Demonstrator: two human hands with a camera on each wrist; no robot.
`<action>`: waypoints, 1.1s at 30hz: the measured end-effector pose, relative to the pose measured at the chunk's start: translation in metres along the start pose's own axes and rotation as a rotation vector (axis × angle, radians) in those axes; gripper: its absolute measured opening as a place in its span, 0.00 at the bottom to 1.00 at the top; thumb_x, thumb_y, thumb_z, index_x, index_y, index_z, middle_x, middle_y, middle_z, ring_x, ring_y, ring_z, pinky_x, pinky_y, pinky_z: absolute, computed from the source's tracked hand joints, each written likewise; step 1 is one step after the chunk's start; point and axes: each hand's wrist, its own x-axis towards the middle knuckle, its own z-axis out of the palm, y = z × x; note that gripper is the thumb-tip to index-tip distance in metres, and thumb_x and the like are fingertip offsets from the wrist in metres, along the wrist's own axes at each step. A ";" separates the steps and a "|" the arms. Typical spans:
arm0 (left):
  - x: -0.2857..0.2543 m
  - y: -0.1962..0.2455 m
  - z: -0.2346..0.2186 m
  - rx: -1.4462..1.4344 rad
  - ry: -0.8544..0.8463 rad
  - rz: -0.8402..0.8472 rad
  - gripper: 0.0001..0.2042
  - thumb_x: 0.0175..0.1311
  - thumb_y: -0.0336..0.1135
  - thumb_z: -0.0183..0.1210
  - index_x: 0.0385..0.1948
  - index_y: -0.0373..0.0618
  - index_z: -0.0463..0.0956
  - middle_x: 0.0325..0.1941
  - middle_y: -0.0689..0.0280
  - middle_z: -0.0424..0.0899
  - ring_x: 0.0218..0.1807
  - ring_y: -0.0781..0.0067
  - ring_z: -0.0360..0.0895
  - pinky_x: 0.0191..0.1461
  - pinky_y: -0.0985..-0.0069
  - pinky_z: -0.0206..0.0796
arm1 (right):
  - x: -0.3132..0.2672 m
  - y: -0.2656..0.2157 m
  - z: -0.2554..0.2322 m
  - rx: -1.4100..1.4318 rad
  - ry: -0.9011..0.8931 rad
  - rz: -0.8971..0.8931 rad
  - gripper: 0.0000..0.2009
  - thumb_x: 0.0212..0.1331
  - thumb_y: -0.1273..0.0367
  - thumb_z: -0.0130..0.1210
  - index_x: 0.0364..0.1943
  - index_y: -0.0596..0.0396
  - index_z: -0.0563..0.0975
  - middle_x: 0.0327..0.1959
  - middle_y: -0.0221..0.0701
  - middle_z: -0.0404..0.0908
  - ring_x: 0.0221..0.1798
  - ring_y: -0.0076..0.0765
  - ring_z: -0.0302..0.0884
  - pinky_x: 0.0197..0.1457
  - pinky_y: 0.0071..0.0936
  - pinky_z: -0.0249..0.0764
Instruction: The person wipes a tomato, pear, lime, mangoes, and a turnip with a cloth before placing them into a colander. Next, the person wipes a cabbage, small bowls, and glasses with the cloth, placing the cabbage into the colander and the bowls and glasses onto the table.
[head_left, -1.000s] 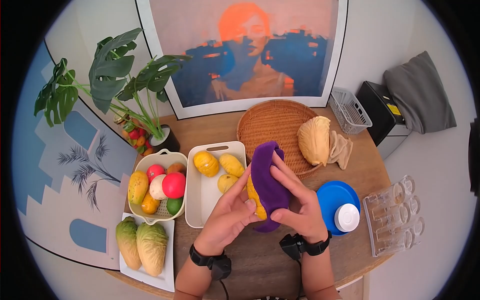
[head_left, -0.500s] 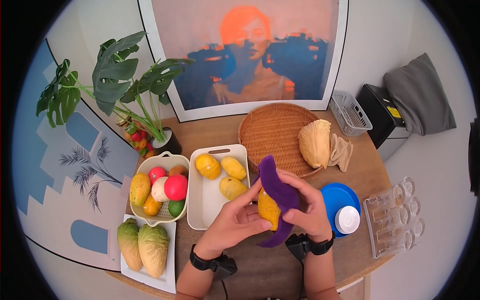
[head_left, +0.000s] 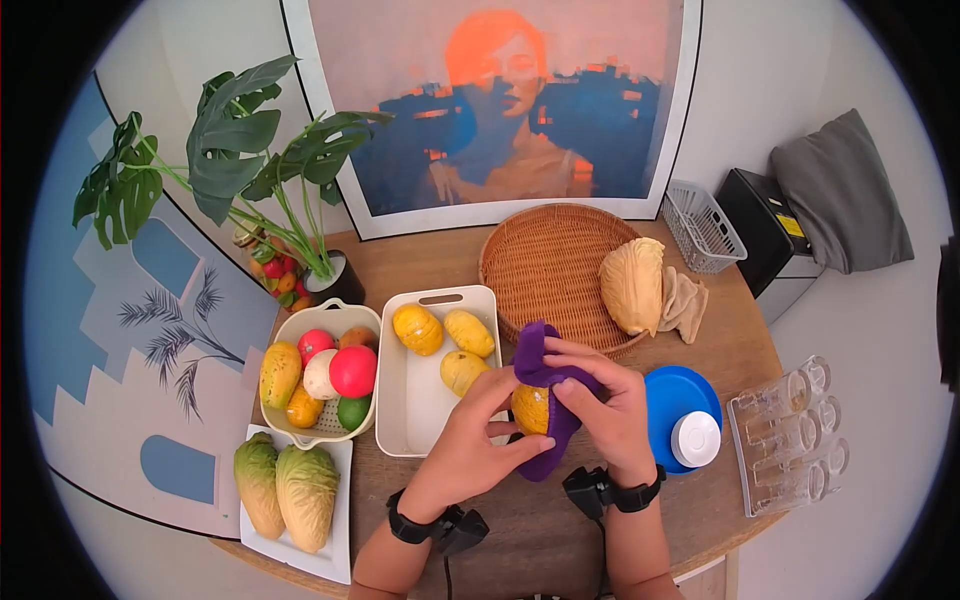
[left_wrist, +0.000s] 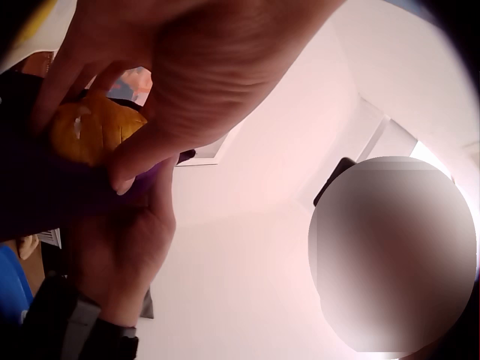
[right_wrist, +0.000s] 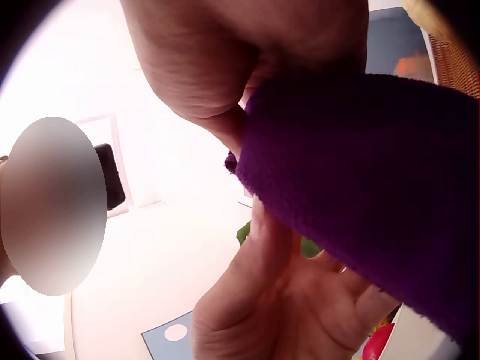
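A yellow, ridged fruit-like piece [head_left: 531,408] is held above the table's front half by my left hand [head_left: 478,440], thumb on its near side and fingers behind. My right hand [head_left: 612,415] holds a purple cloth [head_left: 568,425] against the piece's right side, thumb on top of the cloth. In the left wrist view the yellow piece [left_wrist: 97,129] shows between the left thumb and fingers, with the right hand [left_wrist: 120,247] below it. The purple cloth [right_wrist: 352,180] covers much of the right wrist view and hides the piece there.
A white bin [head_left: 407,400] with several yellow pieces and a colander [head_left: 332,432] of mixed produce stand at left, cabbages on a white plate [head_left: 341,500] in front. Behind is a wicker tray [head_left: 545,265]; at right are a blue plate [head_left: 670,385], a white lidded item [head_left: 696,440] and glass mugs [head_left: 795,435].
Both hands and the yellow piece have shifted slightly rightward since the first frame. The cloth's upper end has folded over, and the right fingers have moved across it.
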 end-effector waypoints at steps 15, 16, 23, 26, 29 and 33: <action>-0.001 0.002 0.003 0.511 0.113 0.163 0.36 0.48 0.24 0.71 0.63 0.41 0.65 0.60 0.59 0.71 0.61 0.61 0.74 0.59 0.68 0.75 | 0.002 -0.005 0.002 0.115 0.034 0.224 0.15 0.62 0.73 0.58 0.51 0.65 0.79 0.54 0.44 0.80 0.59 0.35 0.75 0.62 0.30 0.70; -0.001 0.003 0.002 0.511 0.115 0.164 0.36 0.48 0.24 0.71 0.63 0.41 0.65 0.60 0.59 0.71 0.61 0.61 0.74 0.59 0.68 0.75 | 0.002 -0.004 0.000 0.067 -0.016 0.126 0.16 0.61 0.73 0.59 0.53 0.64 0.78 0.56 0.44 0.79 0.62 0.36 0.73 0.65 0.30 0.68; -0.001 -0.001 -0.001 -0.066 0.121 0.036 0.39 0.50 0.24 0.71 0.67 0.36 0.60 0.57 0.58 0.71 0.56 0.67 0.77 0.52 0.74 0.79 | 0.000 -0.005 -0.005 0.077 -0.184 -0.004 0.25 0.60 0.72 0.60 0.63 0.60 0.71 0.71 0.46 0.61 0.74 0.42 0.58 0.72 0.35 0.57; 0.001 0.003 -0.005 -0.212 0.100 0.032 0.42 0.51 0.21 0.70 0.69 0.37 0.56 0.56 0.58 0.71 0.55 0.67 0.77 0.51 0.75 0.79 | -0.001 -0.002 -0.008 0.091 -0.250 -0.007 0.29 0.59 0.73 0.61 0.66 0.60 0.68 0.75 0.46 0.54 0.76 0.43 0.51 0.74 0.36 0.53; 0.002 0.006 -0.013 -0.298 0.057 0.036 0.43 0.51 0.20 0.69 0.71 0.38 0.54 0.55 0.60 0.71 0.54 0.68 0.77 0.50 0.76 0.79 | -0.002 -0.005 -0.006 0.148 -0.287 -0.037 0.34 0.56 0.72 0.64 0.69 0.59 0.64 0.76 0.46 0.50 0.78 0.43 0.47 0.76 0.36 0.49; 0.002 -0.001 -0.013 -0.369 0.063 0.043 0.40 0.55 0.20 0.67 0.71 0.38 0.54 0.58 0.59 0.71 0.55 0.69 0.77 0.53 0.75 0.76 | -0.001 -0.004 -0.005 0.111 -0.308 -0.047 0.40 0.51 0.71 0.68 0.70 0.59 0.61 0.77 0.46 0.47 0.79 0.43 0.43 0.76 0.36 0.47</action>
